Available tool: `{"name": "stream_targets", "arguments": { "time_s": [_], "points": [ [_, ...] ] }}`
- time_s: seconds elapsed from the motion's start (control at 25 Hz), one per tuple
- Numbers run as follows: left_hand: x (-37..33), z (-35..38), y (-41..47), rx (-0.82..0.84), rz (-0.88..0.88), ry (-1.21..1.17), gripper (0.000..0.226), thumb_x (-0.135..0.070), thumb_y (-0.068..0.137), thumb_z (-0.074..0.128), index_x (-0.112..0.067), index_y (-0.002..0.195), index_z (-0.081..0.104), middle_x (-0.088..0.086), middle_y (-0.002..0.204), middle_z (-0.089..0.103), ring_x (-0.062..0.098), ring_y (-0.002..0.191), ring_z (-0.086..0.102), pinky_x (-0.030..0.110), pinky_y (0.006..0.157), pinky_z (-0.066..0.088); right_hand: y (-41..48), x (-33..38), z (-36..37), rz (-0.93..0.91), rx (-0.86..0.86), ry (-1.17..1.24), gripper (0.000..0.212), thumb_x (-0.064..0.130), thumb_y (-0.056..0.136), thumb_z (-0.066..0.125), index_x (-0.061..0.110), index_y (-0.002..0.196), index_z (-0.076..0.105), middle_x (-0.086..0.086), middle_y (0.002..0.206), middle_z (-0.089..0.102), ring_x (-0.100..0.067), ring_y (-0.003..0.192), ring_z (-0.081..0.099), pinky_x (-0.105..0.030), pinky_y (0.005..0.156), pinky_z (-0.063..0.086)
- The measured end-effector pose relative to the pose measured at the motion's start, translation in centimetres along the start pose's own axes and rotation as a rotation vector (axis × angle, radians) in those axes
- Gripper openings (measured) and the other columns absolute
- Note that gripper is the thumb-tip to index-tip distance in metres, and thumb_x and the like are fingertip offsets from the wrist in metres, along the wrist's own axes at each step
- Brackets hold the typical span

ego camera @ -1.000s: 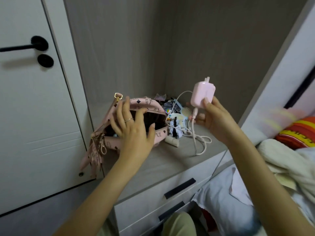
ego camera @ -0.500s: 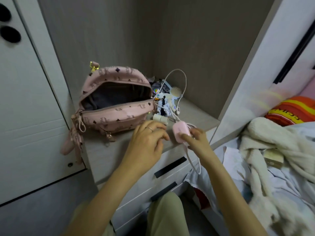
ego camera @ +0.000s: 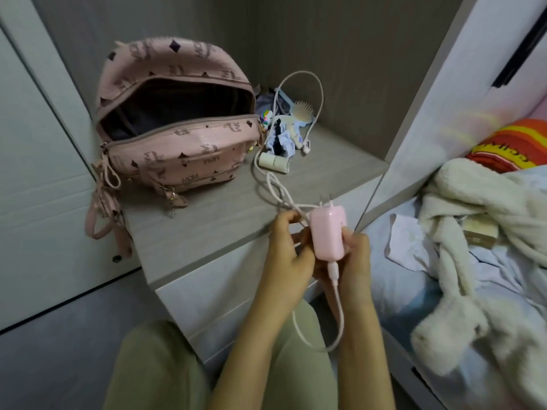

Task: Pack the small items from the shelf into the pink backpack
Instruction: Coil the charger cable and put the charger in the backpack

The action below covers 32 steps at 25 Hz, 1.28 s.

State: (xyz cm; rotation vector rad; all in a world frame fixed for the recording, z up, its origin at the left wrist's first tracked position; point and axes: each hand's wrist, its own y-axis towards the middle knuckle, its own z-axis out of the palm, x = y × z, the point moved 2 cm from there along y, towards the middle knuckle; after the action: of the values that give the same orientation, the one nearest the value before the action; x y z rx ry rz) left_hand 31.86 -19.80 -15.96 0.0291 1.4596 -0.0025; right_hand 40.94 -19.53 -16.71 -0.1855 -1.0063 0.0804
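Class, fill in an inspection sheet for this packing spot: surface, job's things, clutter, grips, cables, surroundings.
Surface: grey wood-grain shelf, above drawers.
Job's things: pink backpack upright, unzipped wide; pink charger held off the shelf's front edge.
Clutter: hairbrush, white cylinder lying down, small fabric bits beside the backpack.
Grips: left hand pinches the white cable; right hand grips the pink charger.
Cables: white cable loops over the shelf, hangs from the charger.
Surroundings: white door left, cream blanket right.

Hands (ego camera: 319,250) holding pink charger (ego camera: 328,235), open backpack (ego camera: 174,113)
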Motion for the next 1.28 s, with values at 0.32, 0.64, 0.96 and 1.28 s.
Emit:
{"name": "stream_targets", "arguments": {
  "time_s": [0.32,0.64,0.96,1.28],
  "points": [
    [-0.4,0.5,0.0,-0.007,-0.069,-0.772,0.052,-0.008,0.064,0.051,-0.006,0.116,0.050,0.017,0.108,0.066,0.024,0.088,0.060,0.031,0.074,0.048,-0.8,0.7,-0.5,-0.105,0.112,-0.067,0.043,0.045,0.059,0.055,0.012,0.083,0.069,0.001,0.050,0.056,-0.008,0.041,0.046,-0.016,0.038,0.036],
    [-0.6,-4.2,0.0,-0.060,0.109,-0.211,0.026,-0.002,0.090,0.054,-0.019,0.108,0.046,-0.002,0.073,0.071,-0.002,0.047,0.046,0.009,0.046,0.035,-0.9,2.3,-2.8,-0.404,-0.277,-0.049,0.033,0.043,0.071,0.051,0.021,0.095,0.055,0.001,0.076,0.062,-0.002,0.055,0.056,-0.015,0.048,0.045],
    [-1.4,-5.0,-0.2,-0.146,0.198,0.028,0.010,-0.009,0.091,0.056,-0.011,0.084,0.062,-0.020,0.057,0.061,-0.007,0.053,0.051,0.003,0.052,0.037,-0.5,1.9,-2.8,-0.467,-0.292,-0.783,0.024,0.050,0.096,0.033,0.030,0.107,0.042,0.016,0.092,0.053,0.003,0.078,0.051,-0.017,0.068,0.040],
    [-2.6,-5.2,-0.6,-0.027,0.262,-0.026,0.010,-0.022,0.087,0.054,-0.026,0.080,0.060,-0.014,0.069,0.059,-0.005,0.060,0.050,0.006,0.060,0.039,-1.5,2.4,-1.8,-0.393,0.046,-0.480,0.026,0.038,0.085,0.044,0.033,0.107,0.059,0.005,0.103,0.070,-0.007,0.094,0.066,-0.012,0.073,0.048]
  ]
}}
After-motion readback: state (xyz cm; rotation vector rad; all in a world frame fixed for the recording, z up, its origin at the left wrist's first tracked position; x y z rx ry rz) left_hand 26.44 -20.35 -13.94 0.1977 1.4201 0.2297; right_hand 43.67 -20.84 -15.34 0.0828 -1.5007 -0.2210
